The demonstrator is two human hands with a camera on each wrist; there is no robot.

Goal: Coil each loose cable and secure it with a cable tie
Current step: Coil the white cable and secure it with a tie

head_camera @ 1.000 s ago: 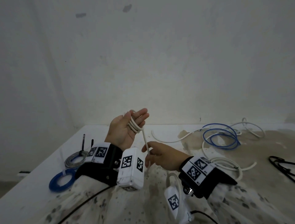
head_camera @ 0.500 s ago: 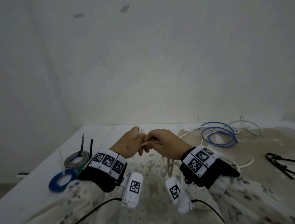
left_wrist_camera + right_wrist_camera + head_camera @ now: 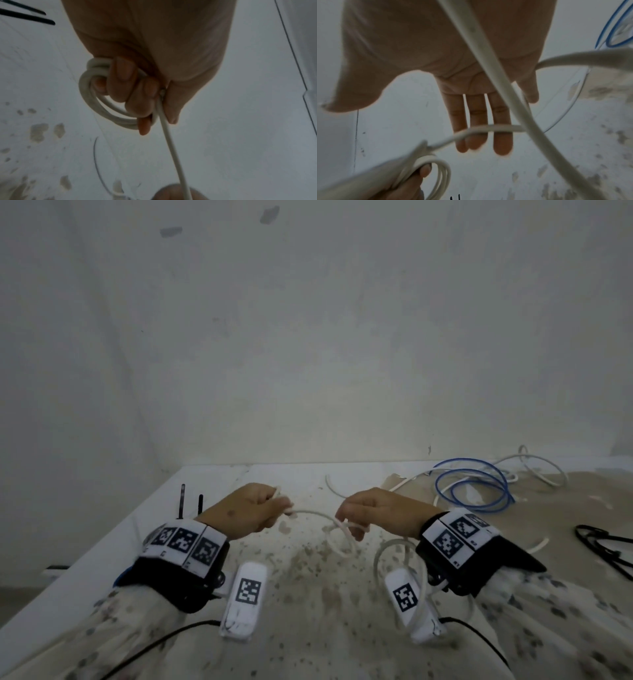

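A white cable (image 3: pixel 308 512) spans between my two hands above the stained table (image 3: pixel 308 594). My left hand (image 3: pixel 275 506) grips a small coil of it; in the left wrist view the curled fingers (image 3: pixel 135 97) pass through the loops of the coil (image 3: pixel 89 97). To the right, my right hand (image 3: pixel 349 523) holds nothing tight: the right wrist view shows its fingers (image 3: pixel 477 121) straight with the cable (image 3: pixel 488 127) lying across them. More slack loops hang under the right wrist (image 3: pixel 400 546). The left hand's coil (image 3: pixel 440 169) also shows in that view.
A loose blue cable (image 3: pixel 472 487) and more white cable (image 3: pixel 541 467) lie at the back right. A black item (image 3: pixel 603 546) sits at the right edge. Two black strips (image 3: pixel 182 498) stand up at the left, near the table's left edge. A wall closes the back.
The left hand, raised and open-palmed a second ago, has dropped and closed on the coil. The hands met, then drew apart, leaving a span of cable between them.
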